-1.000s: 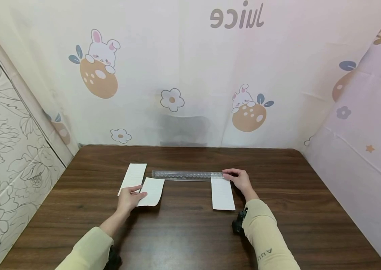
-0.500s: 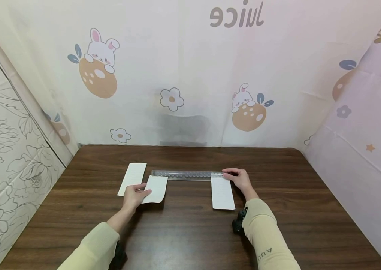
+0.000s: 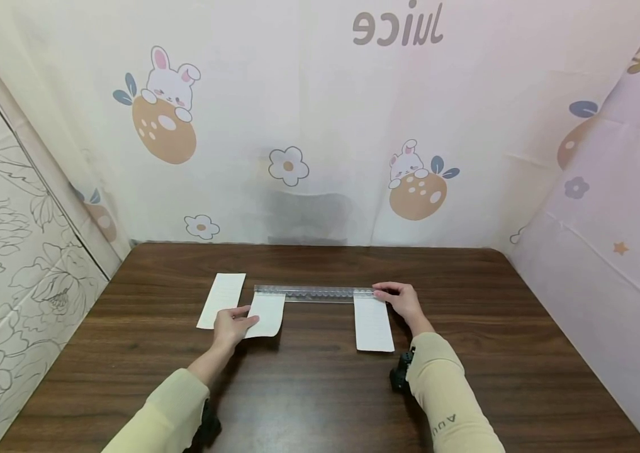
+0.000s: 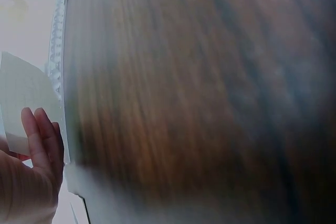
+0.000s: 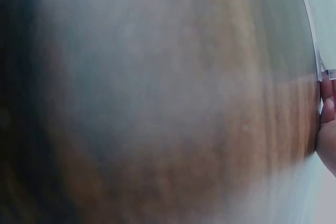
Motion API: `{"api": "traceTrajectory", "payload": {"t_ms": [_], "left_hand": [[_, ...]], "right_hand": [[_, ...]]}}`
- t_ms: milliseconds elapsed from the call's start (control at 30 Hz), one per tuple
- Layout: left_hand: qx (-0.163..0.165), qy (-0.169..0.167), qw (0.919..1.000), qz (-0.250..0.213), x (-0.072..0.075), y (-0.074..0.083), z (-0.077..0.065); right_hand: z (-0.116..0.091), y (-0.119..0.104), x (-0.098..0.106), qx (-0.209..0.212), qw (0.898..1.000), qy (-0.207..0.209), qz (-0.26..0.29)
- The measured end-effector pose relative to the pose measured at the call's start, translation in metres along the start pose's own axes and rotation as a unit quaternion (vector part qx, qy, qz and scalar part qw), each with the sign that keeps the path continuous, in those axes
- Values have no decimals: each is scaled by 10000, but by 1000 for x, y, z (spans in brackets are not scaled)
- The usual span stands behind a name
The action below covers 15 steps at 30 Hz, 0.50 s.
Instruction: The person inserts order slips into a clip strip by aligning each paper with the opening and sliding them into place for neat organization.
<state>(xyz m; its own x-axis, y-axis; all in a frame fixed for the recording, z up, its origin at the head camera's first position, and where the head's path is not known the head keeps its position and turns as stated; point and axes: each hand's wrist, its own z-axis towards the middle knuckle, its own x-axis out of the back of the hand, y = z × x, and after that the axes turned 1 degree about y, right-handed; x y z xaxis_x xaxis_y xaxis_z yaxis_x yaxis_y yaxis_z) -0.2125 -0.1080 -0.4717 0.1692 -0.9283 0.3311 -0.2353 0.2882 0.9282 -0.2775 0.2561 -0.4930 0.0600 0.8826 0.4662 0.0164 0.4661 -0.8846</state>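
A clear plastic ruler [image 3: 320, 294] lies crosswise on the brown table. At its right end my right hand [image 3: 404, 302] pinches the tip between thumb and fingers, and a white paper slip [image 3: 374, 325] has its top edge under that end. My left hand [image 3: 231, 327] pinches another white paper slip [image 3: 267, 313] by its left side. That slip's top edge meets the ruler's left end, while its lower edge curls up off the table. In the left wrist view, the left fingers [image 4: 42, 140] are in front of this paper. Only part of the right hand [image 5: 328, 108] shows in the right wrist view.
A third white paper slip [image 3: 221, 301] lies at a slant left of the ruler, partly behind the left hand. The wooden table [image 3: 320, 390] backs onto a printed curtain [image 3: 320, 94]. Black wrist cameras sit under both sleeves.
My left hand has carried its paper slip right and away from me, bringing the top edge up to the ruler's left end. The right hand, ruler and other slips stay put.
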Motion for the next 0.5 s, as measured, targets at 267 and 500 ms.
{"api": "traceTrajectory", "payload": {"t_ms": [267, 500], "left_hand": [[-55, -8, 10000, -30, -4, 1, 1], [124, -17, 9999, -116, -7, 2, 3]], "right_hand": [[-1, -1, 0, 92, 9999, 62, 19], [-1, -2, 1, 123, 9999, 43, 16]]}}
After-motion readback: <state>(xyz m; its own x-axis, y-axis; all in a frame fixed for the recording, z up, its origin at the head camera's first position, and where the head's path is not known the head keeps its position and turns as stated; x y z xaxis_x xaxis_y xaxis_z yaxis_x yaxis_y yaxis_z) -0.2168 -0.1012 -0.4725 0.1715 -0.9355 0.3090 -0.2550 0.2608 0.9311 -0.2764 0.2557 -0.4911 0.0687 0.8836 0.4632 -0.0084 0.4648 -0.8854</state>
